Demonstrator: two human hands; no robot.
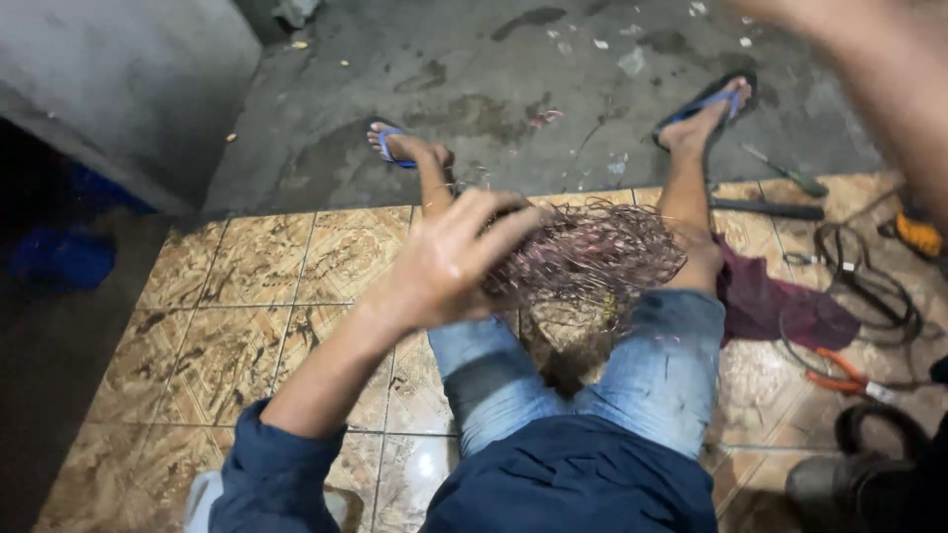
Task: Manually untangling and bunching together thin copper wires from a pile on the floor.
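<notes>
**Between the knees: a tangle of thin wire**

At centre frame, the left hand lies on a tangled bundle of thin wire, fingers spread apart, not clamped. The bundle sits between the person's bare knees above brown marbled tiles. Toward one o'clock the right hand is out of view; only a blurred forearm shows. At four o'clock lie orange-handled pliers, beside a maroon cloth and black cable.

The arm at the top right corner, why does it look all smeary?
Head view: the right arm is blurred, its edges streaked, while the left hand on the wire tangle is fairly sharp; a bright glare spot shines on the floor tile.
</notes>
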